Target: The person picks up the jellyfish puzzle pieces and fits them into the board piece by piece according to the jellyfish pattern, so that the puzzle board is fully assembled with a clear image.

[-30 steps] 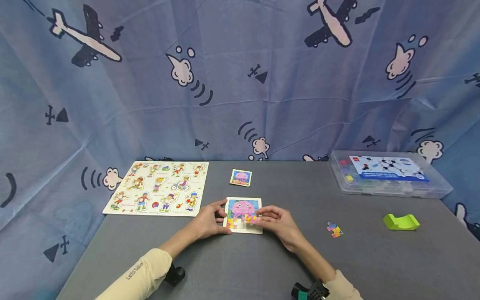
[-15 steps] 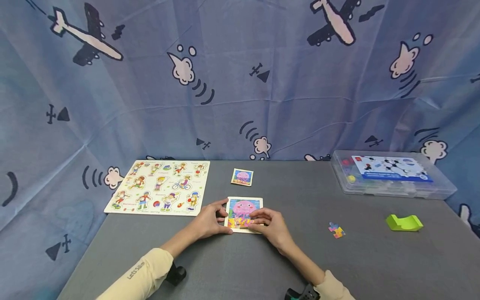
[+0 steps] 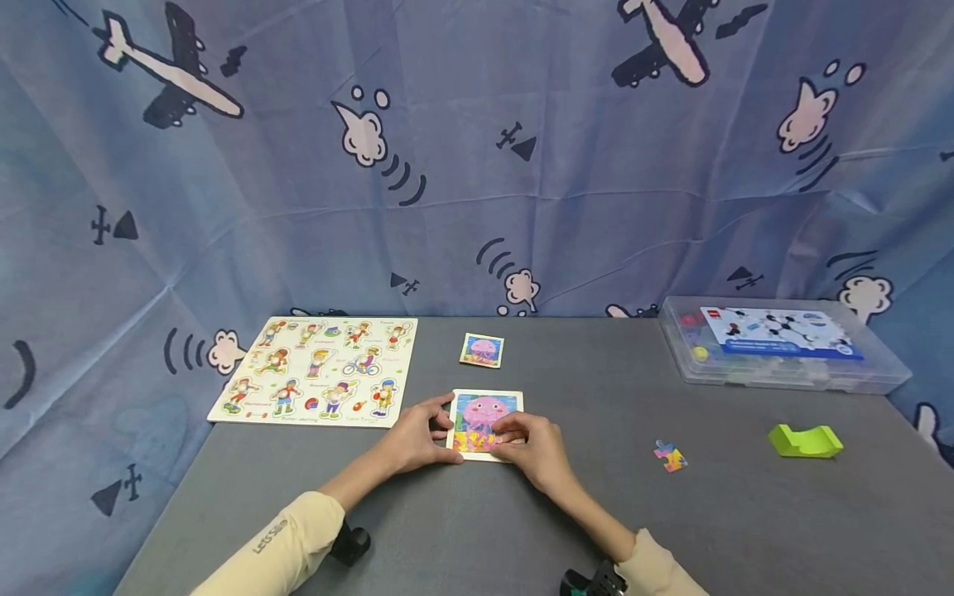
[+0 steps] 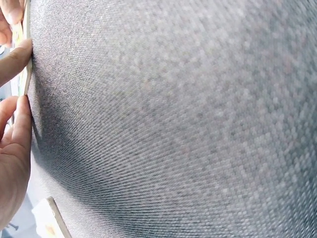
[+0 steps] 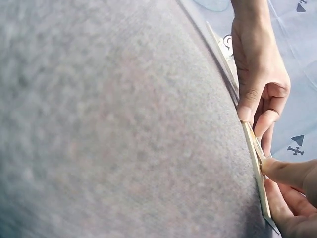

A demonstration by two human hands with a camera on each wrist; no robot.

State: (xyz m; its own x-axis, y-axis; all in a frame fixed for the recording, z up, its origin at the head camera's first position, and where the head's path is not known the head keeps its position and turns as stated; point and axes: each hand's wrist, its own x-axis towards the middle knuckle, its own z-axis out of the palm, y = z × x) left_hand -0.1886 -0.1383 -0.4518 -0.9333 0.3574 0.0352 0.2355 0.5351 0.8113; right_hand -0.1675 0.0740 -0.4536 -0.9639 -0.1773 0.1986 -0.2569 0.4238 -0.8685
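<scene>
A small square jigsaw board (image 3: 488,392) with a cream rim and a pink jellyfish picture lies flat on the grey table. My left hand (image 3: 413,439) holds its left side, thumb at the lower left corner and fingers along the left edge. Over the board's lower right part, my right hand (image 3: 540,451) pinches a jigsaw piece. In the right wrist view that piece (image 5: 258,149) appears slightly tilted against the board, under the right thumb; the fingers cover part of it. One loose jigsaw piece (image 3: 671,456), blue, yellow and pink, lies to the right.
Behind the board lies a small jellyfish picture card (image 3: 482,351). A large peg puzzle board (image 3: 313,372) with sports figures sits at the left. Toward the right are a green curved block (image 3: 806,442) and a clear plastic case (image 3: 782,343). A patterned curtain (image 3: 447,165) hangs behind the table.
My right hand has moved left and lowered the jigsaw piece from above the board into its lower row. The left hand keeps its hold on the board's left side.
</scene>
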